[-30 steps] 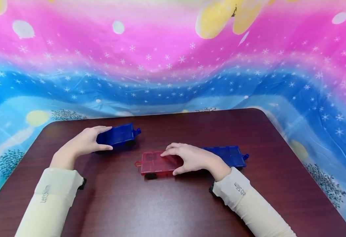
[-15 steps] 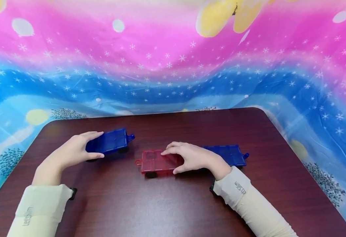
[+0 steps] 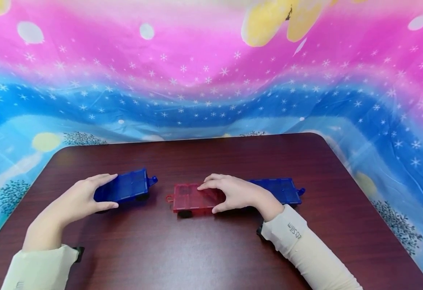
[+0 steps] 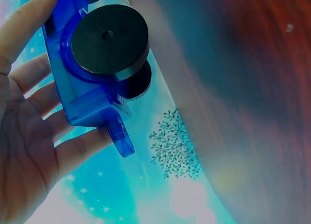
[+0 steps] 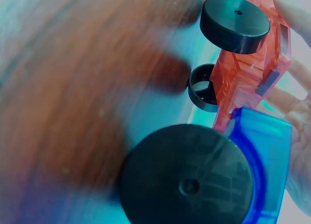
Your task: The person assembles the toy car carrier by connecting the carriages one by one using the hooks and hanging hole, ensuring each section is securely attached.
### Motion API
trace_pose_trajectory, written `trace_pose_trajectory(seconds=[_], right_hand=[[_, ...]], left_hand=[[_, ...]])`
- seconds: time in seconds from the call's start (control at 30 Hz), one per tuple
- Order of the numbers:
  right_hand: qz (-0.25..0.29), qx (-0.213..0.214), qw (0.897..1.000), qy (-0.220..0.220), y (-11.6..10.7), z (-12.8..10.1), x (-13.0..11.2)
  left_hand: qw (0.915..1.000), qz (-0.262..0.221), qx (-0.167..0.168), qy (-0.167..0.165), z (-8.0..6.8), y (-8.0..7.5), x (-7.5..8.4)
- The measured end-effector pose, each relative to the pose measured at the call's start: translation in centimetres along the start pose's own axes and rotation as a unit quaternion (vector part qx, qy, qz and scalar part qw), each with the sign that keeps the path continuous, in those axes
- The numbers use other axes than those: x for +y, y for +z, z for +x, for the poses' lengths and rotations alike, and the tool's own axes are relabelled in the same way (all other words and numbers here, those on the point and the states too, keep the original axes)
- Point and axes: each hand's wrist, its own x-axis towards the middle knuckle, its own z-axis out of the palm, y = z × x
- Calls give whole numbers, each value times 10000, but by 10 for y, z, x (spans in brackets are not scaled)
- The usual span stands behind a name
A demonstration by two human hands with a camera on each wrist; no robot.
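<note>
My left hand [image 3: 75, 201] grips a see-through blue toy car base [image 3: 128, 186] by its left end, thumb on the near side and fingers on the far side. Its hook points right; a black wheel [image 4: 111, 39] and a small loop [image 4: 120, 136] show in the left wrist view. My right hand [image 3: 238, 195] holds a see-through red toy car base [image 3: 191, 197] across its right part, thumb on the near edge. Behind that hand a second blue car base [image 3: 274, 190] stands in line with the red one; the right wrist view shows the red and blue ends meeting.
Everything is on a dark brown wooden table [image 3: 182, 253] with rounded far corners. A pink and blue snowflake-patterned cloth [image 3: 197, 100] hangs behind and along both sides of it. A gap of bare tabletop lies between the left blue base and the red base.
My left hand has drawn its blue car base to the left and toward me, widening the gap to the red one. My right hand and the joined bases have stayed in place.
</note>
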Motion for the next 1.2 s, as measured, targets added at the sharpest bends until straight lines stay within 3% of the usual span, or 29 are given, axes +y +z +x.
trace_pose_trajectory(seconds=[0.7,1.2], right_hand=[[118,53,9999,-84,-1,-1,1],[181,64,9998,-52,0,-1,2]], left_hand=[[9995,143,-178,197,-9,13,15],[9991,98,-423,9,-8,22,24]])
